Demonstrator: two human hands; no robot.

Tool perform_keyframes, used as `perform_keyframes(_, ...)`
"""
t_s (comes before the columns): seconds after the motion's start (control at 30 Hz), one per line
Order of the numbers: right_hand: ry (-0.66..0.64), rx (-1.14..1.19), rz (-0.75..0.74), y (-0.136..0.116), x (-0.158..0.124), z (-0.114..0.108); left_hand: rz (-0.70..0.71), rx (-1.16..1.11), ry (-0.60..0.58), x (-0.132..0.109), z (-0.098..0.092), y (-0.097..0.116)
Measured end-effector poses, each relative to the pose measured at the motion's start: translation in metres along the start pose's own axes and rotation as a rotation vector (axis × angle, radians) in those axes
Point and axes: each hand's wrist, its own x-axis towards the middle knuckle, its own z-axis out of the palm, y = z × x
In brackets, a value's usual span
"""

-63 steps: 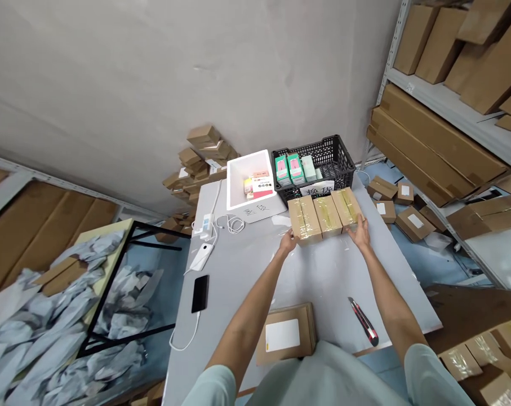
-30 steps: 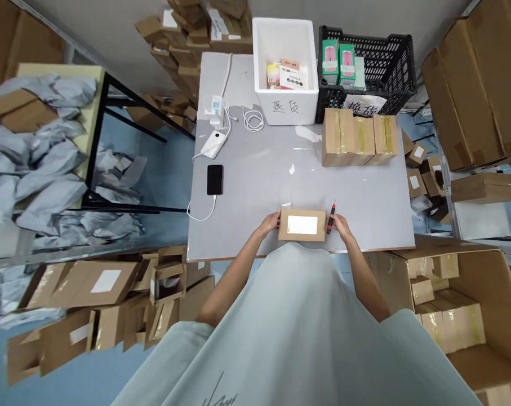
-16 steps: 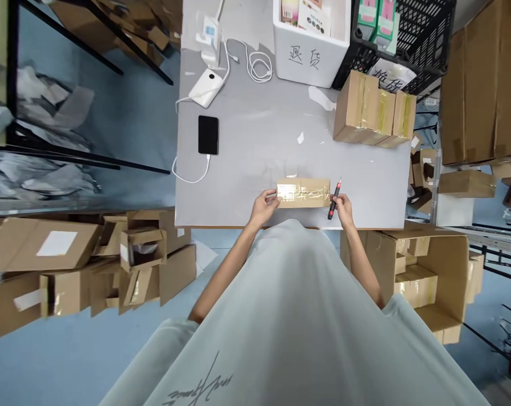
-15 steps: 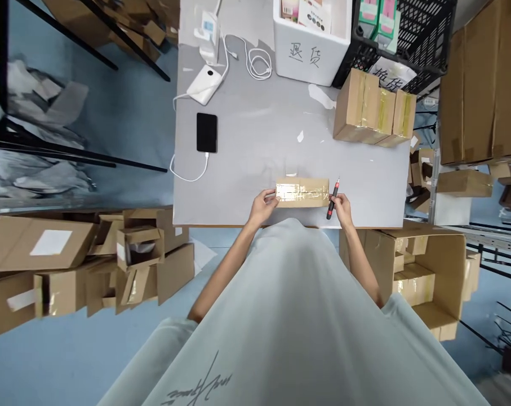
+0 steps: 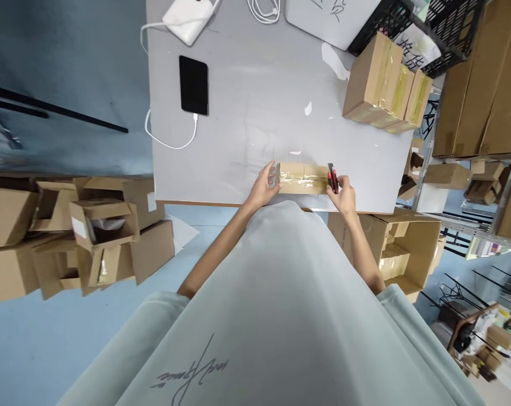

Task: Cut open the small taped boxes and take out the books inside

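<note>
A small, long cardboard box [image 5: 302, 179] lies near the front edge of the grey table [image 5: 247, 101], shiny clear tape running along its top. At its left end is my left hand [image 5: 261, 187], fingers stretched apart and the thumb touching the box's near corner. My right hand [image 5: 343, 196] is closed on a red and black box cutter [image 5: 332, 179], held over the right end of the box. The cutter's dark tip points toward the far side of the table.
Three taped cardboard boxes [image 5: 376, 84] stand together at the back right, near a black crate [image 5: 458, 34] and a white bin [image 5: 331, 22]. A black phone [image 5: 194, 84] on a white cable lies left. Open cartons [image 5: 105, 223] sit left below the table; a large carton [image 5: 424, 242] stands right.
The view has shifted forward and down. The box cutter has moved left from beside the box to over its right end. My left hand's fingers have spread wider.
</note>
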Motion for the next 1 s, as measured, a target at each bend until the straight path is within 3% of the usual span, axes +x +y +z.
perform_keyframes(0.13, -0.128, -0.311, -0.296, -0.028, 0.003, -0.009, 0.166, 0.08, -0.086, -0.003, -0.004, 0.002)
perform_keyframes(0.3, -0.297, -0.655, -0.533, -0.065, 0.0, -0.007, 0.2, 0.106, -0.169, -0.002, -0.006, 0.0)
perform_keyframes(0.5, -0.382, -0.87, -0.596, -0.091, -0.005, -0.005, 0.192, 0.052, -0.208, 0.005, -0.009, 0.0)
perform_keyframes(1.0, -0.353, -0.945, -0.633, -0.094, -0.005, -0.005, 0.201, 0.014, -0.21, 0.009, -0.01, -0.003)
